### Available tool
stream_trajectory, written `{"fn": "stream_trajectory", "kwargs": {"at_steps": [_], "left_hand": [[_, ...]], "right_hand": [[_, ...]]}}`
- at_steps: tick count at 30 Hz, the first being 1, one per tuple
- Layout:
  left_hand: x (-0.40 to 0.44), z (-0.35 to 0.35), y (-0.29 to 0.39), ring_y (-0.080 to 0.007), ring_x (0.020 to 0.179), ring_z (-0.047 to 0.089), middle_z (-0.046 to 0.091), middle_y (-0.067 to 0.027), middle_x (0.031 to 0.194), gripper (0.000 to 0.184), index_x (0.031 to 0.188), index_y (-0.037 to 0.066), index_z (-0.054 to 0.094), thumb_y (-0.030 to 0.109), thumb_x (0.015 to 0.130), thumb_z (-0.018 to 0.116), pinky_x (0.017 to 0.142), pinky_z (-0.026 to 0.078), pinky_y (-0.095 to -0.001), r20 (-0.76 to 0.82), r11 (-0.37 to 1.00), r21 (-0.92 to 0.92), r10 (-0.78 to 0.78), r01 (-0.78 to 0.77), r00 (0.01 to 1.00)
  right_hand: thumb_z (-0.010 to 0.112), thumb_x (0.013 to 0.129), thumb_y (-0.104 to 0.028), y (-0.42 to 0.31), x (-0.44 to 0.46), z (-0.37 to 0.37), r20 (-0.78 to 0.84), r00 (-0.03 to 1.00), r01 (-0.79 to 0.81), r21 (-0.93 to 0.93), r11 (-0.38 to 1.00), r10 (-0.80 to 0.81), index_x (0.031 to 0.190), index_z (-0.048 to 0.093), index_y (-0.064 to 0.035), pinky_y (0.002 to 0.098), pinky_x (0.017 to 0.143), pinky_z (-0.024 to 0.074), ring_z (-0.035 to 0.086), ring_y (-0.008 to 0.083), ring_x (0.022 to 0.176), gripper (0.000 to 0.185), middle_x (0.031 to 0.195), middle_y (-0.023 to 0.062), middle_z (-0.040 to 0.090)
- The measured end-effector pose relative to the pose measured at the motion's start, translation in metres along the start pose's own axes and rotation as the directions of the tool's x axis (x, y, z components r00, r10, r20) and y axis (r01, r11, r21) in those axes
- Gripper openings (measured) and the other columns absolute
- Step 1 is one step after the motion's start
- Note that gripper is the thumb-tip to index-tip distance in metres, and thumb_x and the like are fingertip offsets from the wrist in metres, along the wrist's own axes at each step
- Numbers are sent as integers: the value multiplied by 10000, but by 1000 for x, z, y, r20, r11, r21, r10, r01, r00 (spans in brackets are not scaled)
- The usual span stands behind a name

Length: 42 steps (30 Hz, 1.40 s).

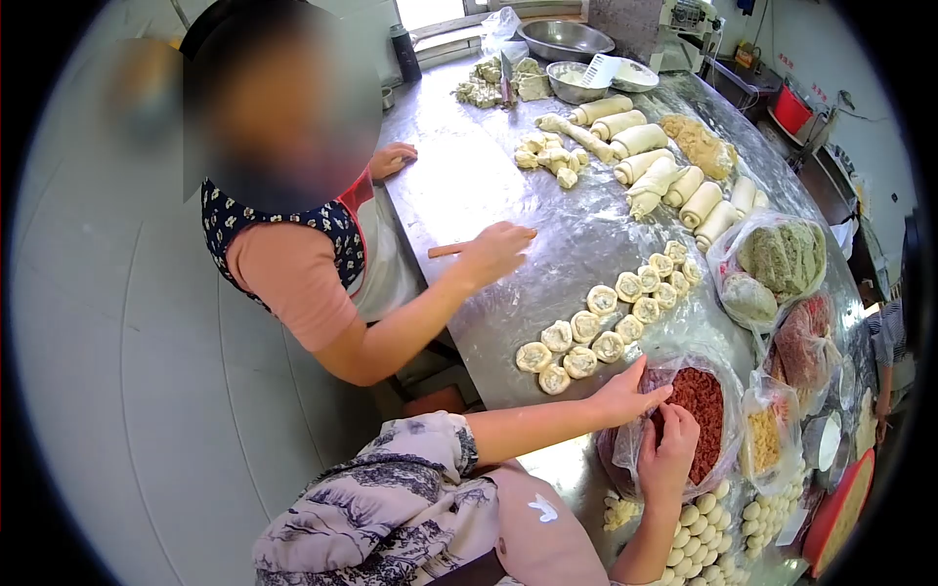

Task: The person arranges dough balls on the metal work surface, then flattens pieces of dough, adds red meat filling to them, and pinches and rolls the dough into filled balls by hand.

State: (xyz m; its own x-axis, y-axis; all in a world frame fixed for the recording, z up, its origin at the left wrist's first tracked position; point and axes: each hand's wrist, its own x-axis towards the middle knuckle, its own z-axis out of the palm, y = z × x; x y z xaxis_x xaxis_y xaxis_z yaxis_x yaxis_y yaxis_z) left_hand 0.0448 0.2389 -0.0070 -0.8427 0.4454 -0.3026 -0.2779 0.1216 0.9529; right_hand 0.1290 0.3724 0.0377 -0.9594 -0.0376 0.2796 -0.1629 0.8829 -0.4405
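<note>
Step now: both hands at bag of red filling [703, 422], near R of table [491, 344], btwn dough rounds [580, 362] & yellow-filling bag [763, 439]; mouth faces up, long axis approx near-far. L hand [625, 398] at its L rim, fingers extended, unclenched. R hand [669, 456] nearer, fingers curled; can't tell if gripping film or filling. Soft film prob calls for light touch

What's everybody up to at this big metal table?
Two people are working with dough. One has both hands, left and right, at a clear plastic bag of crumbly dark-red filling, the right one's fingers bent at it. Across from them, a co-worker's hand is on a thin wooden stick. Between them, small round pale dough pieces sit in rows.
</note>
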Motion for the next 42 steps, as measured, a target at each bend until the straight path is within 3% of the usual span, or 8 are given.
{"fn": "stream_trajectory", "kwargs": {"at_steps": [10,13,14,16,19,23,29,42], "left_hand": [[5,-9,6,-320,1374,400,405,-265,1471,934,1514,-42,209,569,915,584,1122,314,-357,79,1000,-3,-23,23,997],[11,-6,-2,-217,1191,525,564,-159,1302,686,1375,-12,465,473,920,632,1022,408,-345,31,951,-143,281,-274,959],[4,-8,9,-194,1165,533,581,-140,1274,608,1332,-3,513,434,926,634,1002,420,-338,95,995,-34,96,-93,991],[-6,-8,14,-154,1119,546,606,-110,1228,487,1262,12,584,371,936,628,964,442,-324,177,999,43,-8,0,984],[2,3,-3,-134,1125,535,614,-88,1221,414,1211,12,620,328,945,620,963,441,-317,250,988,-121,126,-99,960],[13,-7,-28,-143,1168,508,561,-103,1307,523,1380,-3,474,266,956,619,1010,417,-328,354,948,-319,111,8,929],[6,-2,-33,-145,1179,502,545,-107,1326,545,1407,-1,429,247,959,615,1020,410,-328,280,966,-256,108,-34,954],[5,-5,-41,-150,1203,488,509,-115,1368,607,1466,3,332,206,965,607,1044,394,-329,166,967,-232,144,-104,976]], "right_hand": [[658,818,-43,-1,-6,1,24,1000,1,-2,1000,-1,1168,618,6,461,1001,403,531,376,1150,355,1200,188,583],[620,802,2,-5,-3,-1,4,999,34,-18,999,-34,1123,620,32,456,997,427,554,395,1127,322,1172,220,599],[619,797,3,-5,-2,-1,1,998,59,-20,998,-59,1117,624,32,461,990,433,561,401,1122,322,1165,220,607],[627,771,4,-13,0,-2,-55,993,101,-76,992,-105,1091,634,14,463,926,464,582,385,1086,320,1132,202,620],[627,806,-89,-16,-8,14,-32,999,31,-117,993,-35,1115,615,-17,464,962,399,545,323,1133,317,1114,150,592],[619,797,-81,-26,-13,13,46,999,-18,-111,994,24,1173,611,-24,482,1030,364,509,332,1213,381,1196,165,586],[611,831,-69,-24,-25,4,58,996,-54,-126,991,62,1216,601,-65,476,1057,351,486,325,1265,385,1307,129,565],[601,831,-56,-19,-29,-1,23,994,-104,-83,991,107,1165,640,-60,429,1015,400,566,274,1166,336,1184,98,646]]}}
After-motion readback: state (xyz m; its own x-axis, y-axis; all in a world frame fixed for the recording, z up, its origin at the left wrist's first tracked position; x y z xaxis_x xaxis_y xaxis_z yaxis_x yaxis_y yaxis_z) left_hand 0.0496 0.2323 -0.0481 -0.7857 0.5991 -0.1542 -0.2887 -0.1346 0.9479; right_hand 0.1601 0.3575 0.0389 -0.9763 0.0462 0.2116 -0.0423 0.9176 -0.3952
